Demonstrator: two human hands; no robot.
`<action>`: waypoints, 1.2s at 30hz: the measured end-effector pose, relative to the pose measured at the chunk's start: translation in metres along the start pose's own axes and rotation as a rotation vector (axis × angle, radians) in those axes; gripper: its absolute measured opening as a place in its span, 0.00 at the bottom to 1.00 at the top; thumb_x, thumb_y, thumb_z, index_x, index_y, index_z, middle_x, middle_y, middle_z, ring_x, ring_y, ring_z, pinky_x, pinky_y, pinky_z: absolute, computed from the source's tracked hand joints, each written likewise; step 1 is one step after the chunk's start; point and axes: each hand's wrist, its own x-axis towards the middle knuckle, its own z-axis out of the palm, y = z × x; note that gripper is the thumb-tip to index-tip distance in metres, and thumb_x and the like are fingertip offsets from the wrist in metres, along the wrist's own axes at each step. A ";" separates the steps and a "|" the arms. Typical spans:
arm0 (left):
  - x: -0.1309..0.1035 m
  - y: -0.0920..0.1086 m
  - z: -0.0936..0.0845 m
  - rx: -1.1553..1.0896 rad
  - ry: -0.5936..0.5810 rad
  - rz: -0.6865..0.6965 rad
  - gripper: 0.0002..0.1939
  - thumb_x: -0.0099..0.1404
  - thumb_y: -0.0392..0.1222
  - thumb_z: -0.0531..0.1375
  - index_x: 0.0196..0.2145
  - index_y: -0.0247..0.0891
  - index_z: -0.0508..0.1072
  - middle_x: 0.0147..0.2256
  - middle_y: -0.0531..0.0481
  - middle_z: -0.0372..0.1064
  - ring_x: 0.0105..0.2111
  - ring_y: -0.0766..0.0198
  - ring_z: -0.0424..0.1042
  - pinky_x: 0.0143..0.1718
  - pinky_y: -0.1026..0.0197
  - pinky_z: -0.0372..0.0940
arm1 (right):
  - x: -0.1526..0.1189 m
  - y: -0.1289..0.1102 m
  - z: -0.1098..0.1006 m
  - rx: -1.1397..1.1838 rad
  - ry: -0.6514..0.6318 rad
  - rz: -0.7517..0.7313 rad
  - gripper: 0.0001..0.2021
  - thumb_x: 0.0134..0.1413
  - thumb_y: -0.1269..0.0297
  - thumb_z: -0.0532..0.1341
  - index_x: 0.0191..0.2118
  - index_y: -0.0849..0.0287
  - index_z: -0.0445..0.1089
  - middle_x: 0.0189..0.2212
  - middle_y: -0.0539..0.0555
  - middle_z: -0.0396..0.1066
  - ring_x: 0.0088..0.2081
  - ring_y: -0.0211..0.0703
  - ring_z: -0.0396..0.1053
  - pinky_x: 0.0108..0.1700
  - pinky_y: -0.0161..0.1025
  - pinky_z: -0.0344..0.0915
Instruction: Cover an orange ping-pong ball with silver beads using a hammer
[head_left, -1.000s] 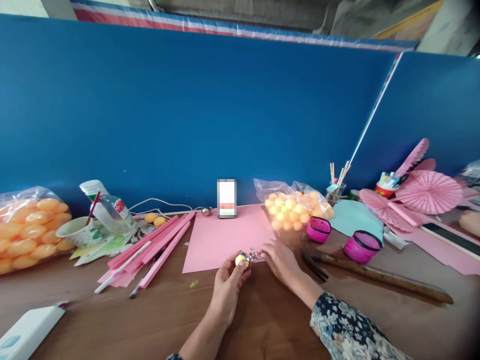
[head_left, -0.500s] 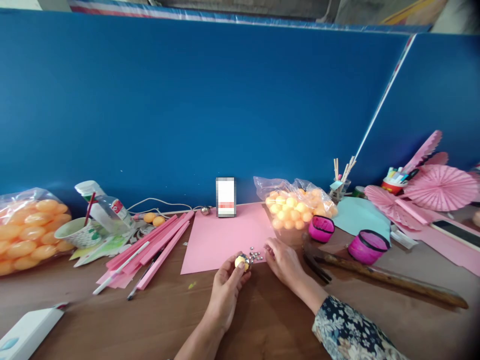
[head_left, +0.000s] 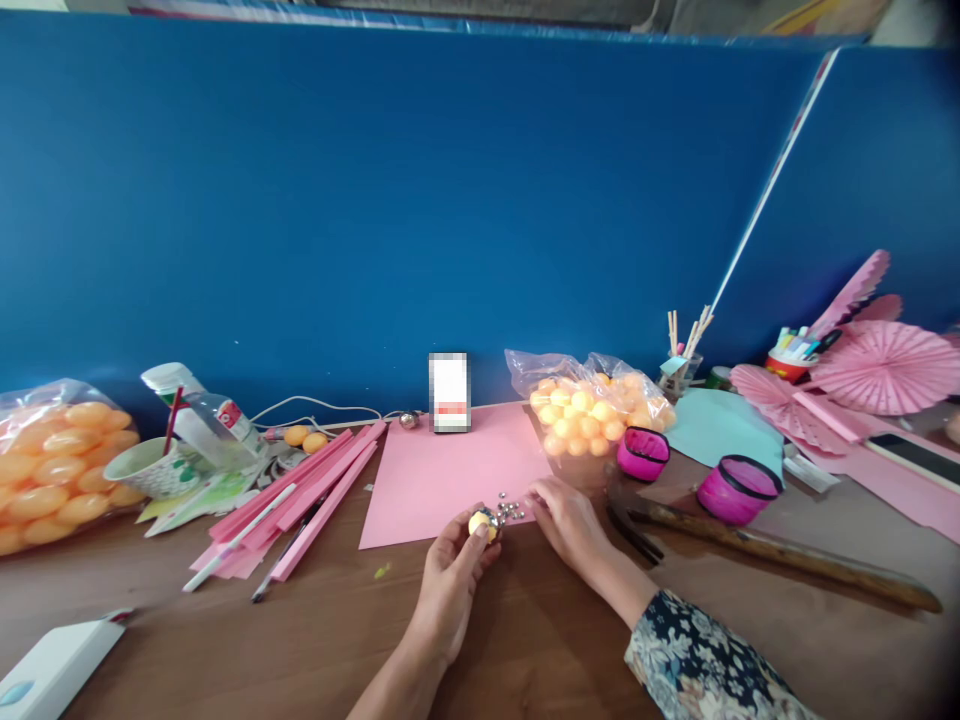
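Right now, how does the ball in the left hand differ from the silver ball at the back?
The held ball still shows bare yellow with silver on one side; the silver ball looks silver over all its visible side. The held ball is gripped in the left hand, while the silver ball sits unheld by the far edge of the pink sheet. Both are round and partly shiny.

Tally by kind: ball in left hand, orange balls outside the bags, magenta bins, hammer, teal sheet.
Ball in left hand: 1
Loose orange balls: 2
Magenta bins: 2
Hammer: 1
Teal sheet: 1
Total: 7
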 end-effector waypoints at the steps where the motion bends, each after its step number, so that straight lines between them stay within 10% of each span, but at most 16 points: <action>1: 0.000 0.000 0.000 -0.002 0.001 0.001 0.19 0.56 0.41 0.61 0.46 0.37 0.68 0.42 0.45 0.69 0.39 0.65 0.69 0.41 0.63 0.65 | 0.000 0.000 0.000 0.011 0.006 0.007 0.07 0.56 0.69 0.50 0.32 0.58 0.64 0.30 0.53 0.66 0.32 0.41 0.65 0.35 0.35 0.60; 36: -0.004 0.005 0.005 0.016 0.024 -0.009 0.21 0.52 0.44 0.63 0.45 0.40 0.70 0.43 0.45 0.70 0.40 0.61 0.71 0.42 0.59 0.66 | 0.002 -0.002 0.005 0.334 0.107 0.098 0.04 0.54 0.67 0.55 0.32 0.58 0.66 0.28 0.53 0.71 0.30 0.42 0.68 0.34 0.37 0.63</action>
